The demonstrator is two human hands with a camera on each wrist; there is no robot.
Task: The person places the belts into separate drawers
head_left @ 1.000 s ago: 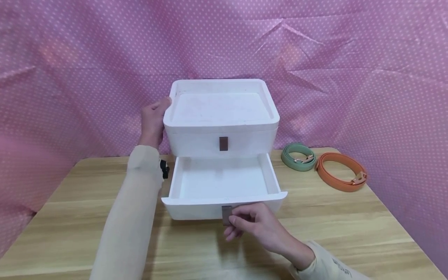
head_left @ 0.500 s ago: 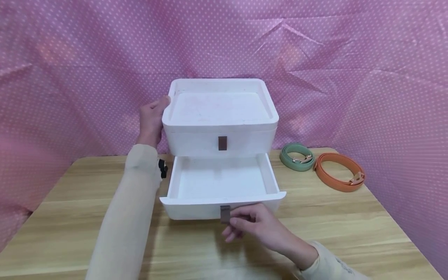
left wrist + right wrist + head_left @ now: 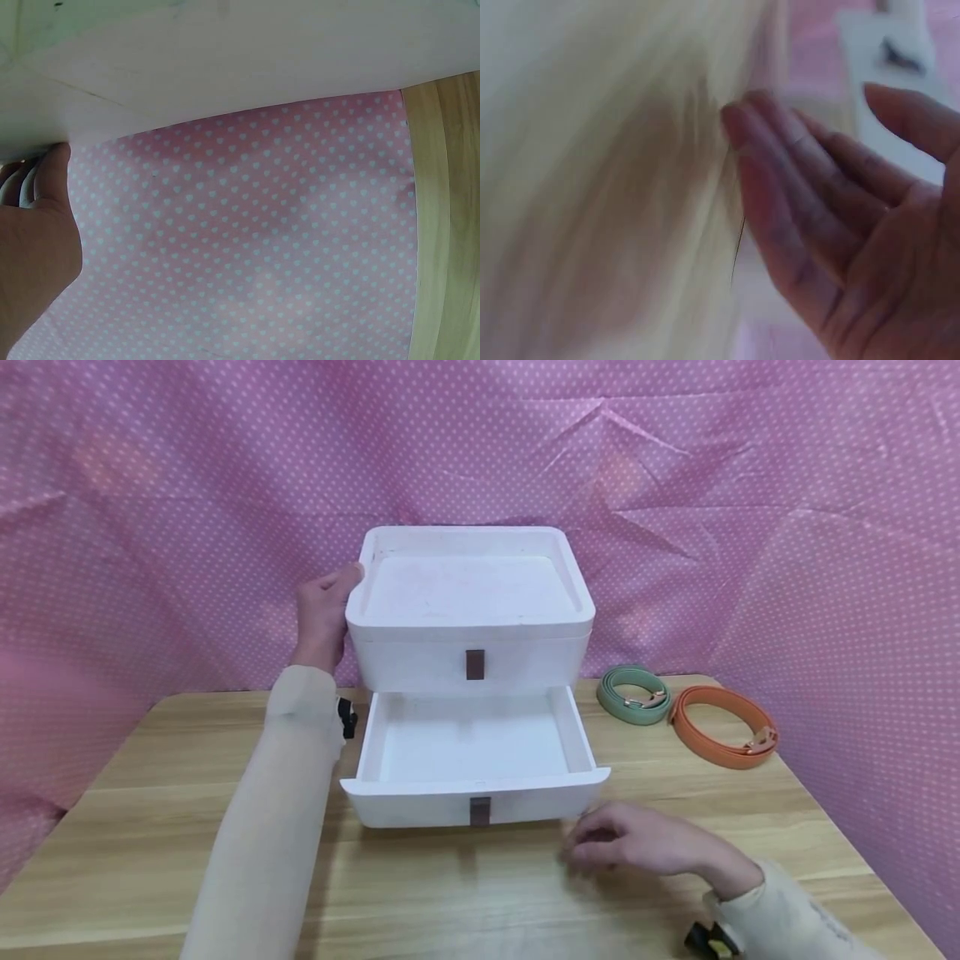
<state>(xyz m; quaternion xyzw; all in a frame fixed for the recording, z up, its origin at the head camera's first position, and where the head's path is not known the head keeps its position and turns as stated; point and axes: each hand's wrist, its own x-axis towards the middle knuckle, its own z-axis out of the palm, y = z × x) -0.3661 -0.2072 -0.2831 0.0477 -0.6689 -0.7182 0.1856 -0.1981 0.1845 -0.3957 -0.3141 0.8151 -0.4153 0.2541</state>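
A white storage box with a tray-like top and brown pull tabs stands on the table. Its lower drawer is pulled out, and the inside shows bare white. My left hand holds the box at its left side, thumb at the upper rim; the left wrist view has the hand against the white wall, some fingers hidden. Low over the table, right of the drawer's brown tab, is my right hand, holding nothing. The right wrist view shows its fingers loosely extended and blurred.
A coiled green belt and a coiled orange belt lie on the wooden table, right of the box. Pink dotted cloth hangs close behind and along both sides.
My right hand has let go of the lower drawer's tab and moved right, away from it. The drawer stays out, and my left hand keeps its place on the box.
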